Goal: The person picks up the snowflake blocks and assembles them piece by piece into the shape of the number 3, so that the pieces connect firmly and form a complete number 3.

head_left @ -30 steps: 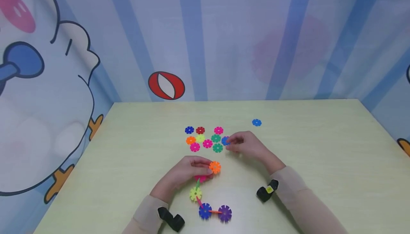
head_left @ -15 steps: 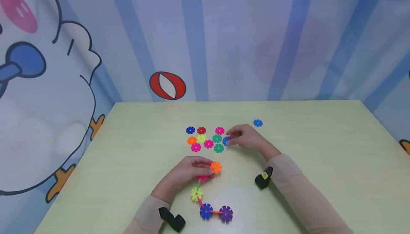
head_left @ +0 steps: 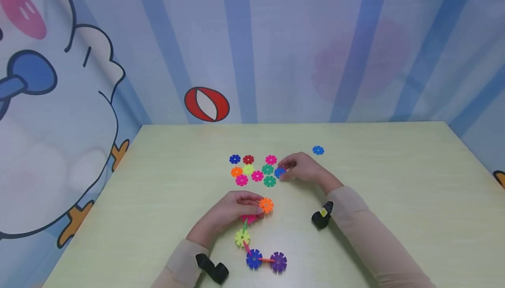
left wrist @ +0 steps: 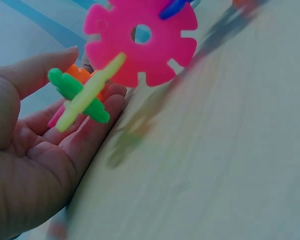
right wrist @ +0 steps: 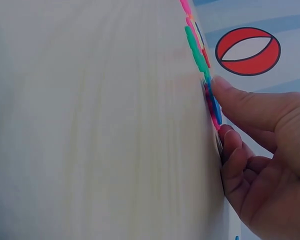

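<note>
In the head view my left hand (head_left: pixel 232 207) pinches an orange notched plastic disc (head_left: pixel 266 205), the end of a chain of slotted-together discs. A pink disc (left wrist: pixel 155 45), a green disc (left wrist: pixel 97 110) and a yellow disc (left wrist: pixel 82 100) of it show in the left wrist view. Toward the front the chain runs to a dark blue disc (head_left: pixel 254 259) and a purple disc (head_left: pixel 278 262). My right hand (head_left: pixel 305 167) is at a loose blue disc (head_left: pixel 280 172) lying flat on the table, thumb tip right at its rim, index fingertip near its far side.
Several loose discs lie left of my right hand, among them green (head_left: pixel 270 181), pink (head_left: pixel 242 180), orange (head_left: pixel 236 172) and red (head_left: pixel 248 159) discs. A lighter blue disc (head_left: pixel 318 150) lies farther back on the table (head_left: pixel 375 147). A striped backdrop (head_left: pixel 292 38) stands behind.
My right hand has shifted slightly away from me, its fingers staying around the loose blue disc, which remains in place beside the green ones. My left hand has held still with the chain.
</note>
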A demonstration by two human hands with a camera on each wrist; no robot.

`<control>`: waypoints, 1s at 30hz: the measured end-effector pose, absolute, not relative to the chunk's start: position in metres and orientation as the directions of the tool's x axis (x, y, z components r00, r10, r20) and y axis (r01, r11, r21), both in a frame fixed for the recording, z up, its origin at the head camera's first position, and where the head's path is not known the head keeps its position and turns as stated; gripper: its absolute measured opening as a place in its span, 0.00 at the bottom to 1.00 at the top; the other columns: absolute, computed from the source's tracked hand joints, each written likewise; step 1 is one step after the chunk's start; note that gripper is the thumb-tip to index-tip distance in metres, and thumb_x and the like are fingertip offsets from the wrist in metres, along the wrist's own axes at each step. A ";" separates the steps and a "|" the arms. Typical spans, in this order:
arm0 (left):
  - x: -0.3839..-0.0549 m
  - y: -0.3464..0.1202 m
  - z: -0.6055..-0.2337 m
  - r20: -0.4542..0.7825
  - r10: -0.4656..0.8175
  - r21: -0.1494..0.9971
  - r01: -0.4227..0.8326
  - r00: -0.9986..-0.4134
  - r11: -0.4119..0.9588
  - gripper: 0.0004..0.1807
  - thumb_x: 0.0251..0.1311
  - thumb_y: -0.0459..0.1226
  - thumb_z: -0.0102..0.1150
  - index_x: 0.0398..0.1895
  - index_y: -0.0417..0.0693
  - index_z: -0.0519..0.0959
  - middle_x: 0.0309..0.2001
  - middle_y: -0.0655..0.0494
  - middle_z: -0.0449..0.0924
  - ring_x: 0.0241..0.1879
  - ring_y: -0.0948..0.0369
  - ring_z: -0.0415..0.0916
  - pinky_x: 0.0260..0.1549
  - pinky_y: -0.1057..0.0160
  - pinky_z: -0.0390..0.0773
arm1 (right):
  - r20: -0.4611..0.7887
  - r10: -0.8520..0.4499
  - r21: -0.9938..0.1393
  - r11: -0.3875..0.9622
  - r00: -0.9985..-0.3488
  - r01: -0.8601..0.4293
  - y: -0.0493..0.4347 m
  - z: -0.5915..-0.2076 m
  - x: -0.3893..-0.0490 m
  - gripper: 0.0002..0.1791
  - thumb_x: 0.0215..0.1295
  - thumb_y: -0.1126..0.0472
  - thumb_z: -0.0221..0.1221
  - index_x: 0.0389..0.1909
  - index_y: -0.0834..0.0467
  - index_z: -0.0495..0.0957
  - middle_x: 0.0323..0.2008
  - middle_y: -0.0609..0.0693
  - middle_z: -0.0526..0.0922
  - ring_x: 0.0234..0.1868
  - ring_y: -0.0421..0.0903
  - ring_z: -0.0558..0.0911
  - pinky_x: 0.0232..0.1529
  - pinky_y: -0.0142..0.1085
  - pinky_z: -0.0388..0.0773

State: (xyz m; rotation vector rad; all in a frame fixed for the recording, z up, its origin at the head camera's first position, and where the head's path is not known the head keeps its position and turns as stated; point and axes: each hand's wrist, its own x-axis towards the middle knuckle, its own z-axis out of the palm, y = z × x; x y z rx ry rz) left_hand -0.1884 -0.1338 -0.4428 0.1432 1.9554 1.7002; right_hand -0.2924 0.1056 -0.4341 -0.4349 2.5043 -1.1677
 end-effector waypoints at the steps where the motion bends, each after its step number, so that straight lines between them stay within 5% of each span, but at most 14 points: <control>1: -0.188 -0.134 -0.443 -0.325 0.420 0.944 -0.267 -0.847 0.192 0.21 0.59 0.34 0.64 0.55 0.36 0.76 0.40 0.51 0.85 0.41 0.57 0.84 0.49 0.62 0.80 | -0.180 -0.408 -0.777 0.617 -0.895 -0.126 0.105 -0.434 -0.292 0.22 0.56 0.62 0.68 0.52 0.62 0.80 0.48 0.56 0.81 0.47 0.51 0.76 0.50 0.42 0.77; 17: -0.189 -0.135 -0.446 -0.320 0.440 0.947 -0.276 -0.839 0.161 0.21 0.59 0.33 0.63 0.56 0.35 0.76 0.42 0.47 0.85 0.42 0.56 0.84 0.48 0.61 0.80 | -0.191 -0.399 -0.762 0.636 -0.897 -0.121 0.103 -0.436 -0.292 0.21 0.57 0.62 0.67 0.53 0.61 0.80 0.50 0.57 0.80 0.52 0.53 0.76 0.55 0.46 0.75; 30: -0.188 -0.135 -0.444 -0.310 0.439 0.951 -0.266 -0.843 0.160 0.21 0.59 0.33 0.63 0.55 0.34 0.76 0.41 0.46 0.85 0.41 0.56 0.84 0.48 0.61 0.80 | -0.142 -0.375 -0.777 0.615 -0.916 -0.132 0.105 -0.436 -0.290 0.13 0.58 0.62 0.66 0.43 0.61 0.80 0.39 0.53 0.79 0.39 0.49 0.74 0.40 0.35 0.75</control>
